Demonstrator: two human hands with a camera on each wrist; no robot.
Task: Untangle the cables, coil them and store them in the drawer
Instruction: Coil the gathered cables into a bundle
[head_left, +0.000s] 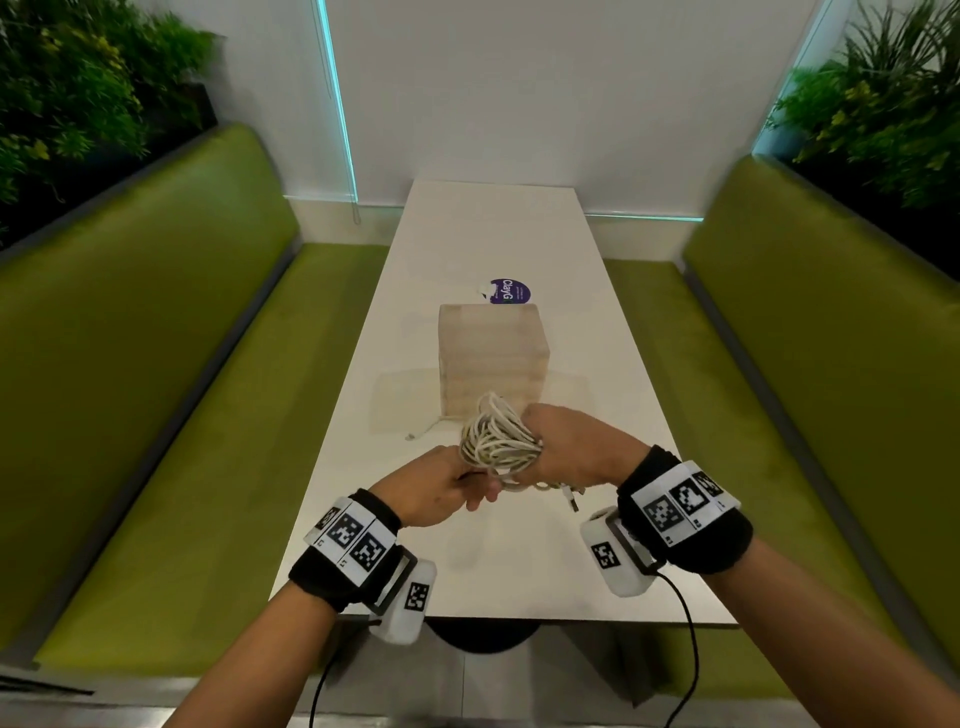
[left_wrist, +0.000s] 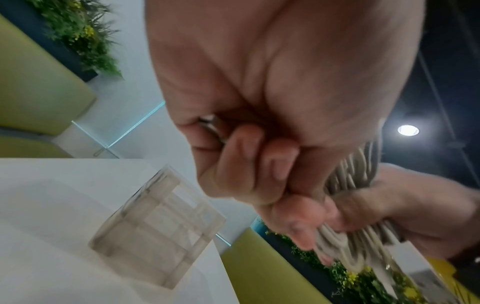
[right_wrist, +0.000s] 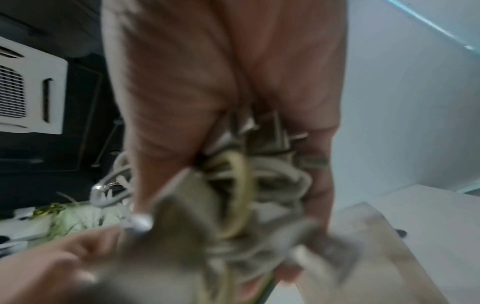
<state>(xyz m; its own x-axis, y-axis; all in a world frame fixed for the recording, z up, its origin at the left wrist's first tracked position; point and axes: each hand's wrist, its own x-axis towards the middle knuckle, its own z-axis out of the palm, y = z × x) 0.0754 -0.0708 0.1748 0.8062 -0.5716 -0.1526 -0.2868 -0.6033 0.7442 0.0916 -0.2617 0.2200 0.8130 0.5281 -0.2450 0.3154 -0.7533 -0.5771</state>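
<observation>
The right hand fills the upper middle of the picture, seen from the wrist side, and its fingers are curled round a bundle of cables — pale grey loops with one yellowish loop among them. The bundle is blurred, so single cables are hard to tell apart. A metal plug sticks out at the left of the bundle. At the lower left the left hand touches the cables. At the right lies the white worktop, and on it a pale box — only partly visible.
</observation>
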